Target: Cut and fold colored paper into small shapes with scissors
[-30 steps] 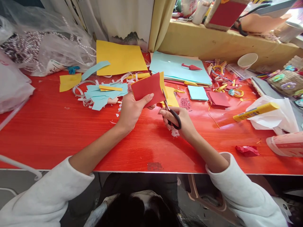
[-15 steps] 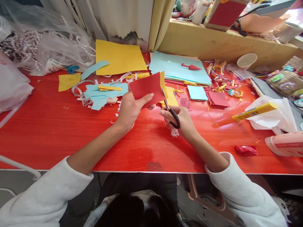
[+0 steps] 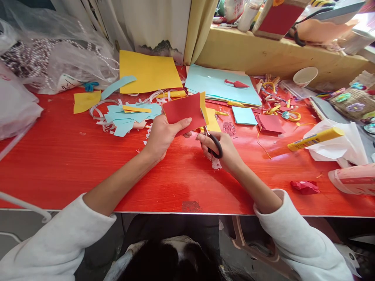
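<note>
My left hand grips a red paper square, its thumb lying across the front. Behind it a yellow paper sticks out along the right edge. My right hand is closed around black-handled scissors, whose blades point up at the right edge of the held papers. How far the blades are parted is hard to make out. Both hands hover over the red table. Just beyond them lies another yellow paper piece.
Blue paper strips lie at left, below a large yellow sheet. Blue sheets are stacked at the back. Small blue squares and red squares sit to the right, near a yellow glue stick. Plastic bags crowd the left.
The held papers have tilted and shifted slightly down and to the right. The scissors remain at their right edge, with the right hand moved very little.
</note>
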`<state>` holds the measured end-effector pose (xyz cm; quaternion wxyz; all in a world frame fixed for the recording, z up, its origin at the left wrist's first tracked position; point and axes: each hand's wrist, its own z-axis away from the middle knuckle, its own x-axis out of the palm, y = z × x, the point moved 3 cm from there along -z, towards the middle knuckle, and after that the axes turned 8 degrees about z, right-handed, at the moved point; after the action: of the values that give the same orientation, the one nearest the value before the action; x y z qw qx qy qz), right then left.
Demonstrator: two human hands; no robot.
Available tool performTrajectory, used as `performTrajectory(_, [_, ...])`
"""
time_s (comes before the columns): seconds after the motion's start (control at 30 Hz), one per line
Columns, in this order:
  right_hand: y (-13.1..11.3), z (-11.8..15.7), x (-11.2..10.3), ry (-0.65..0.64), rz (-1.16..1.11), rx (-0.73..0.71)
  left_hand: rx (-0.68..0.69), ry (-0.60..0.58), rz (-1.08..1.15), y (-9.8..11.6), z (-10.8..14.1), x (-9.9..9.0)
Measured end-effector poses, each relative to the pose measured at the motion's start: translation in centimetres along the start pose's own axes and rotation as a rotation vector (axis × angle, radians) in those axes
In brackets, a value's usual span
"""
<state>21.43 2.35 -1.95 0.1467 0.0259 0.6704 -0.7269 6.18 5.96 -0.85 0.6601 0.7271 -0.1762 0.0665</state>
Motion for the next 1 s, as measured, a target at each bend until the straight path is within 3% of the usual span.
performTrajectory(1.0, [0.56, -0.37, -0.62, 0.038, 0.039, -0.020, -0.202, -0.031, 0.161, -0.90, 0.46, 0.21])
